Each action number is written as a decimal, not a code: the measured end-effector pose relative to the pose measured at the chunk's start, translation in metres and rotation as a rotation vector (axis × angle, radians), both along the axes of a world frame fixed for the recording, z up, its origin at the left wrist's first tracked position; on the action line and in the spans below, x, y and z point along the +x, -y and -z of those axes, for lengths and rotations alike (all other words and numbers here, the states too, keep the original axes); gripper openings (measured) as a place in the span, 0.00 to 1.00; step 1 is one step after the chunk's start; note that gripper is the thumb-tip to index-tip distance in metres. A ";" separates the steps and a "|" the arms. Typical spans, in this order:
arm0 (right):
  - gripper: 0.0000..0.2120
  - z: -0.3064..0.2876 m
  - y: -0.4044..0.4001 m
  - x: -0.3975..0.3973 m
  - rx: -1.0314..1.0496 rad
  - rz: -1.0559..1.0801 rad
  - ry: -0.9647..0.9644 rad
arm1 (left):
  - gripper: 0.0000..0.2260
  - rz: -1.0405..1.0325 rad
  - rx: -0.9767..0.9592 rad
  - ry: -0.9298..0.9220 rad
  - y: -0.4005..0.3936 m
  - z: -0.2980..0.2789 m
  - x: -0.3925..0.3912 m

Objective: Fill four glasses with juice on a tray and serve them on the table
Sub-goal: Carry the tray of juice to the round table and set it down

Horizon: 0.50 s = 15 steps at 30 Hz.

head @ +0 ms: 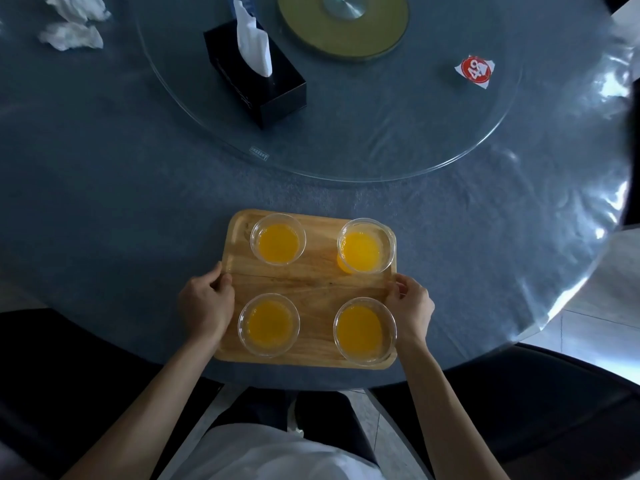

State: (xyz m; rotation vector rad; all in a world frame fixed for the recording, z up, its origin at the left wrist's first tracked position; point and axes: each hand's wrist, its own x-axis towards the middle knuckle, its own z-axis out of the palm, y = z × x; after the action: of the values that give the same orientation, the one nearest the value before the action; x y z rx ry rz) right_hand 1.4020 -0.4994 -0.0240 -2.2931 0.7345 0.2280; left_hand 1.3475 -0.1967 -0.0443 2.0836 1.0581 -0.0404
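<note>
A wooden tray (311,278) lies at the near edge of the round blue table (104,202). Several clear glasses of orange juice stand on it, one near each corner: far left (278,243), far right (366,245), near left (268,324), near right (364,330). My left hand (206,303) grips the tray's left edge, fingers curled over the rim. My right hand (410,304) grips the right edge the same way. Whether the tray rests on the table or hovers just above it I cannot tell.
A glass turntable (415,140) covers the table's middle, carrying a black tissue box (256,81), a red and white number tag (476,71) and a yellow-green disc (343,26). Crumpled tissues (74,22) lie at the far left. Dark chairs flank me on both sides.
</note>
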 end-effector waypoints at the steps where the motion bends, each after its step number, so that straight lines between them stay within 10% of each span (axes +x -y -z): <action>1: 0.12 -0.001 -0.001 0.000 -0.011 -0.003 -0.004 | 0.16 0.003 -0.001 -0.004 0.000 0.001 0.000; 15: 0.12 -0.007 -0.006 -0.005 -0.031 0.051 0.010 | 0.16 0.011 0.003 0.001 -0.003 -0.010 -0.003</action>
State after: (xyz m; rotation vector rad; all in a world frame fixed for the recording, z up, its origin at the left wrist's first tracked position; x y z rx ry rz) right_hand 1.3967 -0.4934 -0.0174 -2.3002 0.7957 0.1826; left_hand 1.3444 -0.1942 -0.0342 2.0923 1.0472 -0.0431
